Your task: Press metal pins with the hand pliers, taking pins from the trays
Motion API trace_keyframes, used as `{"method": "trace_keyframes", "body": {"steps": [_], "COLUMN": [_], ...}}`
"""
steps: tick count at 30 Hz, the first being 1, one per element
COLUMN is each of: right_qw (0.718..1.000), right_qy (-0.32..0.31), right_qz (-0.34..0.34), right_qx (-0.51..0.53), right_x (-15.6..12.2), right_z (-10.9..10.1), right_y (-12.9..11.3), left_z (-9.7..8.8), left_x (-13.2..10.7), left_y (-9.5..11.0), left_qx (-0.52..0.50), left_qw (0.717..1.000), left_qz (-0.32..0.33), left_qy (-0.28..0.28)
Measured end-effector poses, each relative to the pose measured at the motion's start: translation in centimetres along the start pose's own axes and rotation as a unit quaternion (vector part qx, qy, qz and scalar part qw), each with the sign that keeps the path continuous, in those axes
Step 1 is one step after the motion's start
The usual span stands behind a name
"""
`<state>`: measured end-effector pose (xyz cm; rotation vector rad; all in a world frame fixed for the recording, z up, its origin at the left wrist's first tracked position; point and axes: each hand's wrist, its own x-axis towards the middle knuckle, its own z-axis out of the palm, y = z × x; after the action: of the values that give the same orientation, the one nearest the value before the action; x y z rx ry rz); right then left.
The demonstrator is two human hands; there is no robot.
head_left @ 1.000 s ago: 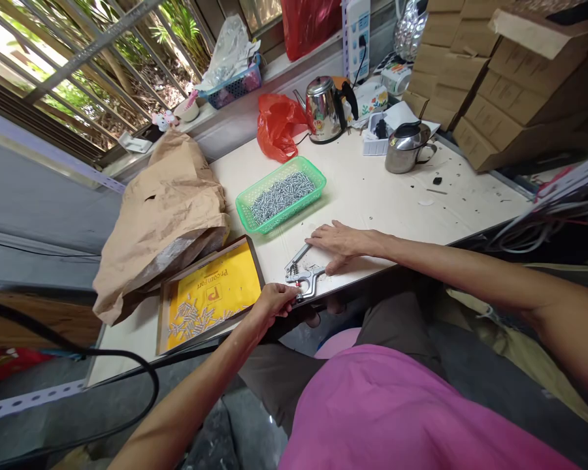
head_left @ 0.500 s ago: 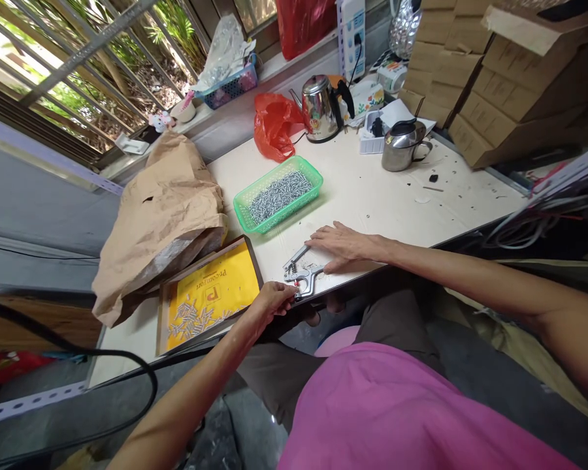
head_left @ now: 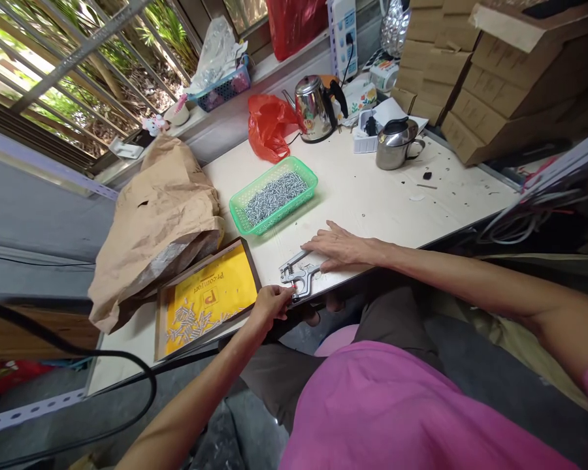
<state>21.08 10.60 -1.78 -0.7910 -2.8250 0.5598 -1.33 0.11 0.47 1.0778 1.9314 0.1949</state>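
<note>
A pair of silver pliers (head_left: pixel 304 279) with a coil spring lies on the front edge of the table, its handles spread apart. My right hand (head_left: pixel 338 248) spans the handle ends, fingers over the far handle and thumb at the near one. At the jaw end, beside a small red part, my left hand (head_left: pixel 273 303) is closed in a pinch; what sits between its fingertips is too small to make out. Left of that hand is a shallow tray (head_left: pixel 249 253) with a yellow lining and a heap of small metal pins (head_left: pixel 189 326). Behind the pliers stands a green basket (head_left: pixel 274 225) full of small metal pieces (head_left: pixel 277 197).
Crumpled brown paper (head_left: pixel 157 222) covers the table's left side. At the back are a red plastic bag (head_left: pixel 269 127), a steel kettle (head_left: pixel 314 108), a white plastic tray (head_left: pixel 365 140) and a steel pot (head_left: pixel 394 147). Cardboard boxes (head_left: pixel 504 91) are stacked at the right.
The view has shifted slightly. Both hands keep their places at the pliers, with no clear change in grip.
</note>
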Motion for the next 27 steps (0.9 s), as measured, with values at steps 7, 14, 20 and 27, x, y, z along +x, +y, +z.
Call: {"method": "trace_keyframes", "body": {"steps": [7,14,20,27], "right_qw": [1.0,0.996,0.995,0.992], "right_qy": [0.0,-0.026,-0.036,-0.048], "right_qz": [0.001,0.079,0.082,0.113], "right_qx": [0.005,-0.017,-0.032,-0.04], "right_x": [-0.4,-1.5,-1.3,-0.8], "right_z": [-0.3,-0.9,-1.4,-0.7], "right_y": [-0.6,-0.5,-0.3,-0.7], "left_z": [1.6,1.6,1.8,2.0], "left_x": [0.8,4.4,4.6,4.9], "left_y": [2.7,5.3,6.6,7.0], "left_qx": [0.303,0.404,0.423,0.361], "left_qw": [0.847,0.802,0.79,0.818], "left_qz": [0.403,0.435,0.442,0.447], "left_qy": [0.165,0.066,0.046,0.026]}}
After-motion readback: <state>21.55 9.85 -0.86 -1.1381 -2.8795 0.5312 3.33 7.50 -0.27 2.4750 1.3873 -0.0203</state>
